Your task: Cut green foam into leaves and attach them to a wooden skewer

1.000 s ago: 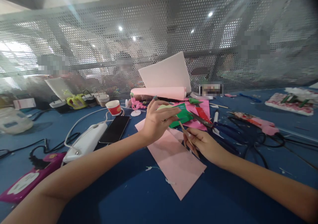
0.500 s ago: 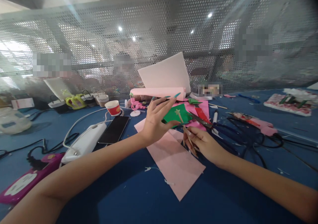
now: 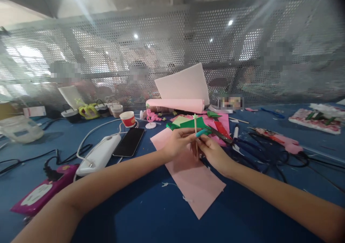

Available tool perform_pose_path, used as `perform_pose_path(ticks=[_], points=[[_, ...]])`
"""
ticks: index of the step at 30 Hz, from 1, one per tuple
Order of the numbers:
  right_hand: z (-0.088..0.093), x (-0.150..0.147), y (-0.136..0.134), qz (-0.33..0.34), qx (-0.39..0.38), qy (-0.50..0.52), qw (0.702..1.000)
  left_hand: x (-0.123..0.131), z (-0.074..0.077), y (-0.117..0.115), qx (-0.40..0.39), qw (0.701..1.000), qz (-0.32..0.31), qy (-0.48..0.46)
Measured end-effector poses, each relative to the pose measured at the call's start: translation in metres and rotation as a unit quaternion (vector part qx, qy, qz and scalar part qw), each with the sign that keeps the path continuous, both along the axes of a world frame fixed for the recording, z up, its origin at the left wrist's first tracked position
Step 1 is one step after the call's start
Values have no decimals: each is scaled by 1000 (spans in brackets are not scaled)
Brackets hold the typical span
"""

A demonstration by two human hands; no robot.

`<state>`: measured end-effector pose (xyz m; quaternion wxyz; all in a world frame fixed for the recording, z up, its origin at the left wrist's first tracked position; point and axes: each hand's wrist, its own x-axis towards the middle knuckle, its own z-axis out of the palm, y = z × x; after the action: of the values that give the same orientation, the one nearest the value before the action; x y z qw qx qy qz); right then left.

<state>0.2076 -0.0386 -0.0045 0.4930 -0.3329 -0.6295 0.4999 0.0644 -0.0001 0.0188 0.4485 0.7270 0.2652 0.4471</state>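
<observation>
A thin wooden stick (image 3: 196, 128) stands nearly upright between my hands, with a small pale green star (image 3: 195, 117) at its top. My left hand (image 3: 179, 142) is closed, its thumb and fingertips pinching the stick from the left. From the right, my right hand (image 3: 214, 153) pinches the same stick lower down, its fingers partly hidden behind it. Beneath both hands a pink sheet (image 3: 196, 189) lies on the blue table. Green paper (image 3: 188, 123) lies just beyond my fingers.
Scissors (image 3: 246, 146) and a pink glue gun (image 3: 280, 138) with black cables lie right. On the left are a phone (image 3: 129, 142), a white power strip (image 3: 99, 155), a magenta pack (image 3: 45, 191) and a red paper cup (image 3: 127, 119). A pink roll (image 3: 175, 104) lies behind.
My left hand, fingers raised and spread before, has come down and right to pinch the stick. The stick has turned more upright. The view has shifted slightly.
</observation>
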Motion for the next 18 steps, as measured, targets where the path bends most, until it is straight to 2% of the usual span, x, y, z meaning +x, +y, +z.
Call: perform_pose_path(ticks=[3, 6, 10, 13, 18], points=[[-3, -15, 15, -15, 42, -5, 999, -4, 4, 0, -53, 997, 38, -34], [-10, -23, 29, -25, 76, -28, 996, -9, 1, 10, -95, 991, 63, -74], [-17, -24, 36, 2, 67, -31, 997, -13, -4, 25, -133, 979, 89, -123], [-19, -22, 36, 0, 59, -31, 998, -13, -4, 28, -151, 979, 67, -119], [-18, -21, 36, -51, 94, -46, 993, -15, 4, 27, -140, 984, 0, -111]])
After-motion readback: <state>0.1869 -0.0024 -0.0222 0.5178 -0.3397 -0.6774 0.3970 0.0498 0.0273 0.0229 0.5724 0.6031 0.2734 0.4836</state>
